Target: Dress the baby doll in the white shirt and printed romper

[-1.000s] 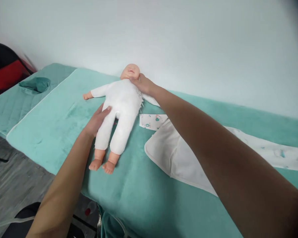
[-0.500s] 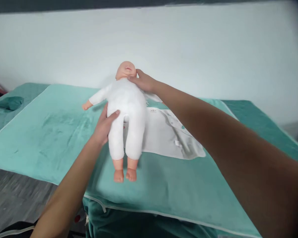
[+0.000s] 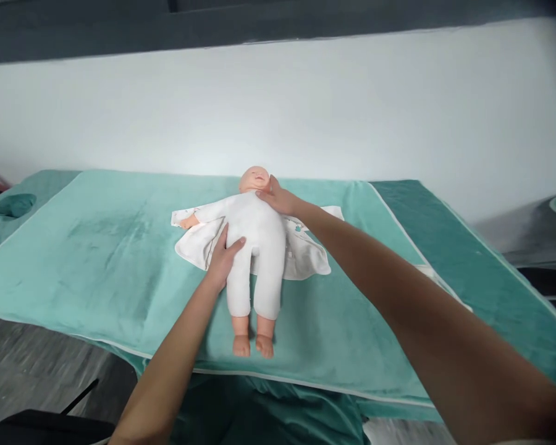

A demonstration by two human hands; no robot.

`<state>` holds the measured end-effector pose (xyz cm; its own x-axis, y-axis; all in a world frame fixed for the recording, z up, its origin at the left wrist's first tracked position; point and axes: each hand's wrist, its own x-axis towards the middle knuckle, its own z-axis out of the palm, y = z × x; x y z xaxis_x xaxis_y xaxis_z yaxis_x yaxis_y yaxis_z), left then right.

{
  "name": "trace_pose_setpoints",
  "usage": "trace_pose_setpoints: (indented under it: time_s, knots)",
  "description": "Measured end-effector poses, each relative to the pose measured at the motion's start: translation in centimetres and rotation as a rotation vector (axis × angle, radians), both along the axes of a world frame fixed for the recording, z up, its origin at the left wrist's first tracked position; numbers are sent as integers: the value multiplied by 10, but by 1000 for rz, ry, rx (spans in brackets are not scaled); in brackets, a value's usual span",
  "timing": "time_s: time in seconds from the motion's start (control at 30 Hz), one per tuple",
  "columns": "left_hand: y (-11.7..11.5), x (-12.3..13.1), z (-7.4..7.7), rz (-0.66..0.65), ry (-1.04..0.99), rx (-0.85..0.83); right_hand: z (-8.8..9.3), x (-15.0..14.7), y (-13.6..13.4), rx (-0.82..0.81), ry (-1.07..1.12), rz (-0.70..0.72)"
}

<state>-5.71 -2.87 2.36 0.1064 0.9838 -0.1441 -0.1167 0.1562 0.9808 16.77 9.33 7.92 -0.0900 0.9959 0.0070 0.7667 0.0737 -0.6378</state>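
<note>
A baby doll with a white cloth body lies face up, its feet toward me. Beneath it a small white printed baby shirt is spread open, showing at both sides. My left hand grips the doll at the hip, thumb on top and fingers partly hidden behind its side. With my right hand I hold the doll by the neck and shoulder; the thumb is on the upper chest, and some fingers are hidden beside or behind the head. The doll's arm on the right is mostly covered by my forearm.
The doll and shirt are on a bed with a light green cover. A darker green cloth shows at the right end, where a pale cloth item is partly hidden by my arm. Behind the bed rises a white wall.
The doll, held in both hands, has come down onto the spread shirt, which was lying off to its right before. The camera view has shifted, showing more of the wall's top.
</note>
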Motion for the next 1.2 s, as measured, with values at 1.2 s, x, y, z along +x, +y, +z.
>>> trace_pose_setpoints:
  time_s: [1.2]
  knots:
    - [108, -33, -31, 225, 1220, 456, 10, -79, 13, 231, -507, 345]
